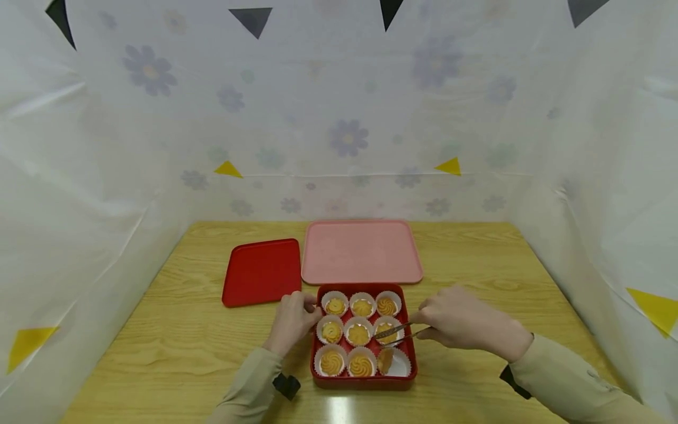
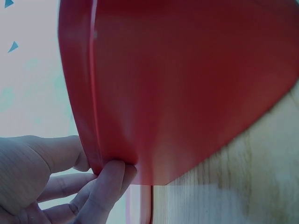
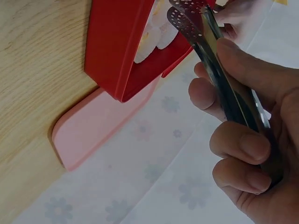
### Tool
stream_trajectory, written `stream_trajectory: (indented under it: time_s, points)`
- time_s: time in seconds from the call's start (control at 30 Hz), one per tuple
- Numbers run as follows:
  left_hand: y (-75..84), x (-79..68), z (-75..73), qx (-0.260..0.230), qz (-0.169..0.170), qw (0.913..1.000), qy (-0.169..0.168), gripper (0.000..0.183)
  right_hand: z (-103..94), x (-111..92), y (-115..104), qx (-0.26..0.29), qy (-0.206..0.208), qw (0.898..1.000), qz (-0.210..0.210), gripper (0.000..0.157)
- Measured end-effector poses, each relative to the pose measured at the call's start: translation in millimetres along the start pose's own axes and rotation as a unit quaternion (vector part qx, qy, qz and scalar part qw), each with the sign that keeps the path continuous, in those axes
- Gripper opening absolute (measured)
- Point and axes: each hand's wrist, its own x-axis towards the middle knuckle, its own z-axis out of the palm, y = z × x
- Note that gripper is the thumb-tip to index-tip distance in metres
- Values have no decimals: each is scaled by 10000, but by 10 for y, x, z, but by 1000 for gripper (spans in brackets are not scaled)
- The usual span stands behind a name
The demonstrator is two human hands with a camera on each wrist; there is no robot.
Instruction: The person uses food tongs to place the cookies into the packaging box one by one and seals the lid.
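Observation:
A red box (image 1: pixel 365 383) holds rows of swirled cookies in white paper cups. In its near right cup (image 1: pixel 401 365), one cookie (image 1: pixel 385 360) stands tilted against the left side, leaving much of the cup's bottom bare. My left hand (image 1: pixel 293 321) grips the box's left edge; the left wrist view shows fingers against the outer red wall (image 2: pixel 177 84) and the rim. My right hand (image 1: pixel 466 324) holds metal tongs (image 3: pixel 224 79) with perforated ends. In the head view those ends lie over the right column's middle cup, slightly apart; whether they touch its cookie I cannot tell.
A flat red tray or lid (image 1: pixel 262 273) lies behind the box to the left. Directly behind the box is a pink tray (image 1: pixel 362 252). White flowered sheeting (image 1: pixel 346 138) encloses the wooden table (image 1: pixel 169 347) at the back and both sides.

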Motion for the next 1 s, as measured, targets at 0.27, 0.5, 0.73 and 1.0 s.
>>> stream_trajectory:
  time_s: [0.27,0.5,0.73,1.0]
  points:
    - [12,-6,-3,15,-25,10000,-72,8,21,60,-45,-394,22,9991,-175,11]
    - [5,-5,-20,-41,-27,10000,-39,9,-44,16,-84,-626,-18,9975,-325,17]
    - [17,-6,-27,-80,-39,9999,-80,9,-72,-22,-71,-412,-169,9990,-72,18]
    - [9,-9,-25,-60,-58,9999,-93,11,133,-102,224,633,278,9910,1149,33]
